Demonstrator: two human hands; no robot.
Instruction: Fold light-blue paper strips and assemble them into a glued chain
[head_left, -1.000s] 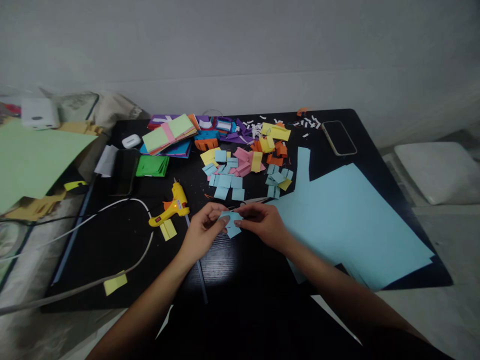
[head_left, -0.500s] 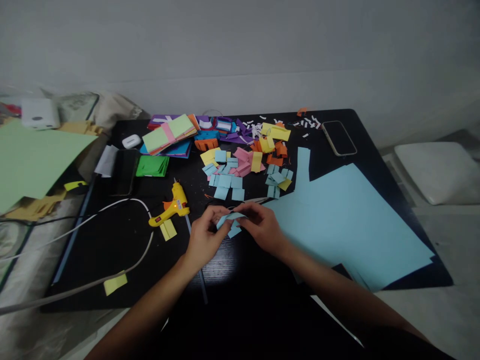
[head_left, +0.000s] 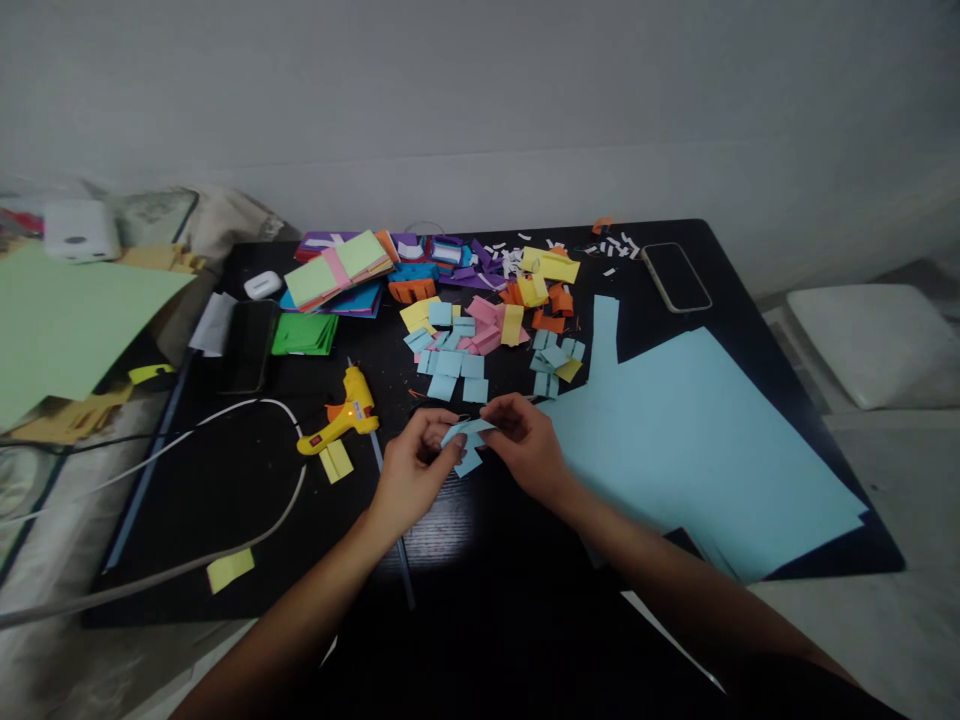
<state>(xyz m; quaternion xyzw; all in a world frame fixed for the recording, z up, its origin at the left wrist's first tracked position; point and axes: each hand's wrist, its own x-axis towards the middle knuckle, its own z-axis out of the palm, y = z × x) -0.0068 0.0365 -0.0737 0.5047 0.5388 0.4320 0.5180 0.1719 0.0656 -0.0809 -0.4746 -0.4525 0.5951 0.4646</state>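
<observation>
Between my two hands is a small light-blue paper piece (head_left: pixel 466 429), bent along its length. My left hand (head_left: pixel 414 462) pinches its left end between thumb and fingers. At its right end, my right hand (head_left: pixel 527 447) grips it with thumb and forefinger. Another light-blue paper piece (head_left: pixel 469 463) shows just below, on the table or under the held one; I cannot tell which. Beyond my hands lie several folded light-blue paper pieces (head_left: pixel 444 387) beside pink paper pieces (head_left: pixel 487 322). Large light-blue sheets (head_left: pixel 697 440) spread out to the right of my right hand.
A yellow glue gun (head_left: pixel 349 412) with its stick lies left, on the black table (head_left: pixel 225 480). A white cable (head_left: pixel 296 490) loops near it. Bundled coloured strips (head_left: pixel 341 268), green papers (head_left: pixel 304 333), a dark phone (head_left: pixel 247 345) and another phone (head_left: pixel 676 277) lie farther back.
The held light-blue paper has turned and tilted slightly, its right side showing more flatly. My right fingers have lifted a little. Other things stay in place.
</observation>
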